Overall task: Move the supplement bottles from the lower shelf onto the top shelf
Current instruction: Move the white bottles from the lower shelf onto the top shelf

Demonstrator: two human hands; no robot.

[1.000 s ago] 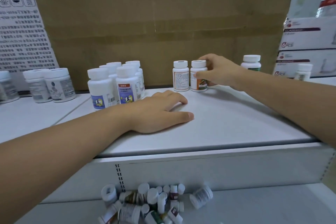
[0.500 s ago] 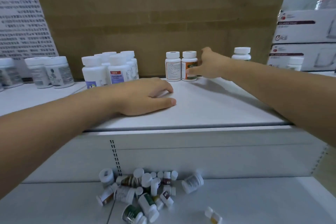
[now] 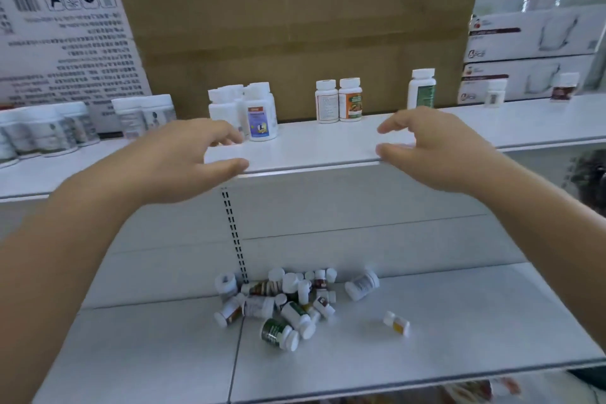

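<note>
Since the last entry both hands have come off the top shelf (image 3: 311,147). Half a second ago the left hand (image 3: 183,161) lay flat on it. It now hangs at the shelf's front edge, thumb and fingers loosely curved and spread wide, nothing in it. The right hand (image 3: 436,147) was touching the orange-labelled bottle (image 3: 350,99). It has let go and drawn back to the same edge, fingers relaxed and apart, empty. I cannot tell from this one view whether either thumb touches the edge.

The orange-labelled bottle stands upright on the top shelf, just beside a white-labelled bottle (image 3: 327,102) on its left. Both stand close to the cardboard box (image 3: 295,26) behind. Left of the pair is a cluster of larger white bottles (image 3: 244,111), upright. Right of the pair, well apart, is a green-labelled bottle (image 3: 422,88), upright.

I log the remaining stock on the lower shelf (image 3: 459,321): a heap of supplement bottles (image 3: 290,284) against the back panel, most on their sides. One white bottle (image 3: 362,285) lies on its side just right of the heap. A small yellow-labelled bottle (image 3: 396,322) lies further right, apart from the rest.

Background: squat jars (image 3: 49,128) at far left, white printed boxes (image 3: 531,36) stacked at right. Labels are too blurred for me to read.
</note>
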